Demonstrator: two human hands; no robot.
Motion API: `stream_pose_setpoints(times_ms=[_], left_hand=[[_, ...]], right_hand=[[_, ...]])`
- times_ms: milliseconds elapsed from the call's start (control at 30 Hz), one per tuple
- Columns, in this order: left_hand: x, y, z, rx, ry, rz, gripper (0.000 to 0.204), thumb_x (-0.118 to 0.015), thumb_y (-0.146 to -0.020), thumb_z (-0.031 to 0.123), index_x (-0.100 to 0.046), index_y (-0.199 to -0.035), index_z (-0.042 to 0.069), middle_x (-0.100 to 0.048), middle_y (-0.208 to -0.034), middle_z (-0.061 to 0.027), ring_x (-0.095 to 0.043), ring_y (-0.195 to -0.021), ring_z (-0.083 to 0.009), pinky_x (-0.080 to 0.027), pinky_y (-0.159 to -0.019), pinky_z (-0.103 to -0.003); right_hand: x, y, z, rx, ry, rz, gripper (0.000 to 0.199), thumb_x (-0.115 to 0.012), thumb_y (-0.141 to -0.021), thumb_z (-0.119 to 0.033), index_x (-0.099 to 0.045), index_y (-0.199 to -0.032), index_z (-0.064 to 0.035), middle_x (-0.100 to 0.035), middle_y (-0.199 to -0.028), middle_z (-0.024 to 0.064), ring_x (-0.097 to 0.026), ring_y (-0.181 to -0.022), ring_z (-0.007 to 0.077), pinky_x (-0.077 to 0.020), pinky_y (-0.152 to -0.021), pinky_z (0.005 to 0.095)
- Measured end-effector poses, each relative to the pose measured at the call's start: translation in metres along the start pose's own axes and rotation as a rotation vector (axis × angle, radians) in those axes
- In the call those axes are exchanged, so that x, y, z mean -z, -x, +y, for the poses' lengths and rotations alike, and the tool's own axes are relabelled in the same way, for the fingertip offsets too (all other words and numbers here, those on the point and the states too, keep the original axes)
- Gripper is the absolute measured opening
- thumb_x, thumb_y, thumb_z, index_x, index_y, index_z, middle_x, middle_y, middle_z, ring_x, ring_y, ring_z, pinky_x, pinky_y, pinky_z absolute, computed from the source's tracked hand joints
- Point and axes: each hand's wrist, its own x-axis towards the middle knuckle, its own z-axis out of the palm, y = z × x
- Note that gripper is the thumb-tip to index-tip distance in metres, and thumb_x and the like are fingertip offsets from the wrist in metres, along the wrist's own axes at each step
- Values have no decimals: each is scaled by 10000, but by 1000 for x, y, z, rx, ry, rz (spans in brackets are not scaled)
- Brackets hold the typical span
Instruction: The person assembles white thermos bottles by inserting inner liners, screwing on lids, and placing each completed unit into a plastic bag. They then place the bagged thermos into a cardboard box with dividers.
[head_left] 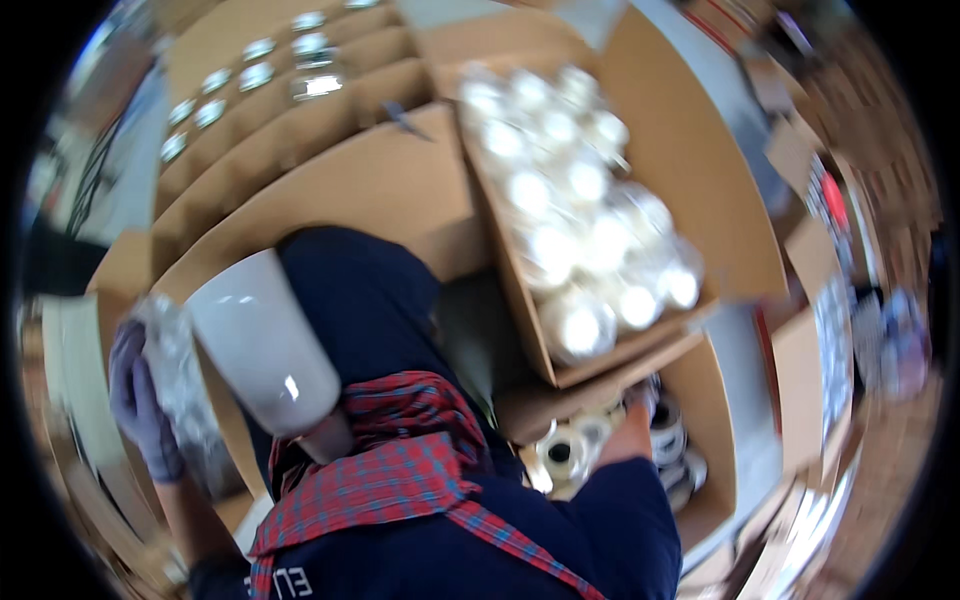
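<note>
My left hand point(142, 405), in a pale purple-grey glove, is at the left against crumpled clear plastic wrapping point(190, 390). Its fingers stretch upward, fairly flat; no firm hold shows. My right hand point(643, 396) reaches into an open carton point(715, 440) at the lower right. Rolls of tape point(562, 452) lie around it, pale ones to its left and darker ones point(668, 430) to its right. Blur and the box edge above hide its fingers. A glossy white rounded thing point(265, 340), its kind unclear, covers part of the view over my red plaid apron point(370, 490).
A carton point(720, 160) of several white, plastic-wrapped round items point(550, 190) stands ahead, right of centre. At the upper left a divided carton point(290, 180) holds several shiny-topped jars point(255, 75). More open boxes point(800, 390) line the right side.
</note>
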Motion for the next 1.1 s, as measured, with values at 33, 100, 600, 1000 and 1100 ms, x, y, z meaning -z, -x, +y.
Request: stream_pose_setpoints(times_ms=[33,100,600,1000,1100], left_hand=[[8,6,-2,78,1,44,294,-468,-972,22,-648,-1189,-61,-642,-1259,-175,-556,-1249,-280,-375,-1106,-382],[25,19,-4,184,40,116,262,-496,-950,-1,-666,-1140,-63,-658,-1221,-169,-575,-1221,-270,-388,-1093,-377],[-42,-4,77,-247,522,-379,723,-831,-739,247,-544,-1345,-24,-549,-1360,-222,-497,-1304,-370,-309,-1150,-467],[-29,-12,61,8,1215,23,1066,-725,-712,28,-95,-1569,-34,-405,-1522,-162,-407,-1402,-229,-312,-1152,-374],[-24,-11,51,69,1160,95,1051,-729,-734,56,-92,-1564,-49,-408,-1521,-173,-416,-1396,-237,-323,-1146,-374]], right_hand=[[16,9,-12,-201,-105,-47,825,-635,-813,-640,-501,-1425,-103,-511,-1448,188,-481,-1342,325,-398,-1117,391],[42,16,-42,-229,-181,27,835,-799,-711,-439,-490,-1422,-129,-494,-1451,197,-477,-1331,331,-389,-1132,389],[340,221,-250,369,-1259,667,550,-743,-824,-6,-503,-1315,52,-594,-1269,205,-625,-1076,277,-542,-945,400],[396,360,-619,1575,-968,26,568,-766,-819,-210,-564,-1317,-24,-642,-1220,210,-688,-999,313,-557,-845,390],[408,381,-646,1646,-548,-43,597,-759,-813,-216,-557,-1344,-36,-559,-1296,259,-636,-1080,392,-524,-921,401]])
